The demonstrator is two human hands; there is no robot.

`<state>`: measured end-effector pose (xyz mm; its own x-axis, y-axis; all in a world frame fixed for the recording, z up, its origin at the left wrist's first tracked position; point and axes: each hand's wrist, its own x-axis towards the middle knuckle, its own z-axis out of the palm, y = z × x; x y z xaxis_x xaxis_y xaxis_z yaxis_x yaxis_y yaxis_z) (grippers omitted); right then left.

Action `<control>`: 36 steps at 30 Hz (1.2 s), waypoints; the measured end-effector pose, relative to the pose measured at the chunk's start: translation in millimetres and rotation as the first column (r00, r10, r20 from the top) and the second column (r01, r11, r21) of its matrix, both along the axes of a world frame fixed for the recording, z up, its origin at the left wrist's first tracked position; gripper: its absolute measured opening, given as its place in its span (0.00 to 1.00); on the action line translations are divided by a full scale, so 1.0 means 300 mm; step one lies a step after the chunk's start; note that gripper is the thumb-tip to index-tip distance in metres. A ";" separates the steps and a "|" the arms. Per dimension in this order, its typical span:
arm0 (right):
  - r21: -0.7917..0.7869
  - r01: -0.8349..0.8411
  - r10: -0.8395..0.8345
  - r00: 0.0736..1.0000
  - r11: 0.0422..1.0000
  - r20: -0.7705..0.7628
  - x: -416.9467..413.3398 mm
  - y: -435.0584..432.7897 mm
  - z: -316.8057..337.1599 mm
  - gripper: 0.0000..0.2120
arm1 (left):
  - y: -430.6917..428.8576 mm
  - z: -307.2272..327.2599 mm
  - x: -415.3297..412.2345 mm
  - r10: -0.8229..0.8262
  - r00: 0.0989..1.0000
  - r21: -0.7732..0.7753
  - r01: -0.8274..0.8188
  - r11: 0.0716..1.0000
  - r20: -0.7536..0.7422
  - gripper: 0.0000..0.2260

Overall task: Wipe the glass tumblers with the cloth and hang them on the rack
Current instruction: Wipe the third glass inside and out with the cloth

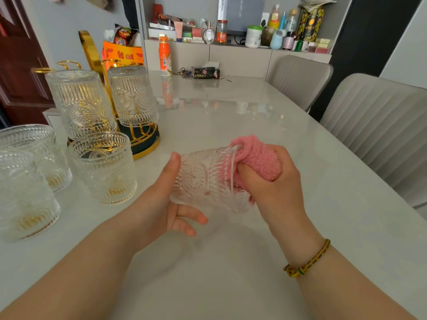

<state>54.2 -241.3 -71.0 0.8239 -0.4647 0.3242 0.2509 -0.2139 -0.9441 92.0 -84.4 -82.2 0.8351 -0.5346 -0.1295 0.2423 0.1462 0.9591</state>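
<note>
Pale, glossy table fills my view, with a cluttered shelf along the far wall and 2 grey ribbed chairs on the right. Near the middle, held above the table, I see 1 clear glass tumbler, embossed with ribs and round medallions. It lies on its side with its mouth to the right. The left hand holds its base end, thumb on top and fingers beneath. The right hand grips a bunched pink cloth, part of which is pushed into the tumbler's mouth. A braided bracelet circles the right wrist.

At far left stands a gold rack on a dark round base, with 2 hanging tumblers upside down on it. 3 upright tumblers stand on the table just in front of the rack. I count 6 tumblers altogether. 1 orange bottle and 1 dark tissue pack sit at the table's far end.
</note>
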 end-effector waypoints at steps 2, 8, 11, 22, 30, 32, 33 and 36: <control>-0.011 0.008 -0.008 1.000 1.000 0.012 -0.003 0.001 0.008 0.13 | -0.003 0.000 -0.006 -0.034 0.999 -0.043 0.035 0.998 0.016 0.22; 0.262 -0.120 0.163 0.975 0.957 -0.148 0.013 -0.002 -0.013 0.06 | -0.005 0.002 0.004 0.083 0.995 -0.170 -0.074 0.983 0.048 0.20; 0.313 -0.225 0.282 0.948 0.923 -0.149 0.011 -0.001 -0.011 0.09 | -0.003 -0.004 0.015 0.120 0.992 -0.202 -0.112 0.973 0.027 0.19; 0.565 -0.468 0.529 0.846 0.679 0.065 0.019 -0.002 -0.020 0.10 | 0.030 -0.003 0.059 0.251 0.959 -0.450 -0.168 0.877 0.130 0.35; 0.721 -0.550 0.624 0.753 0.421 0.209 0.030 0.004 -0.020 0.39 | 0.011 -0.035 0.073 0.290 0.939 -0.334 -0.218 0.917 0.183 0.32; 0.799 -0.473 0.625 0.764 0.371 0.163 0.034 -0.012 -0.021 0.39 | 0.018 -0.031 0.073 0.220 0.939 -0.294 -0.140 0.946 0.263 0.26; 0.810 -0.440 0.628 0.769 0.388 0.117 0.031 -0.017 -0.021 0.35 | 0.020 -0.036 0.074 0.189 0.939 -0.269 -0.110 0.957 0.287 0.29; 0.806 -0.397 0.660 0.752 0.440 0.010 0.025 -0.016 -0.024 0.24 | 0.014 -0.049 0.066 0.143 0.955 -0.166 -0.101 0.981 0.261 0.47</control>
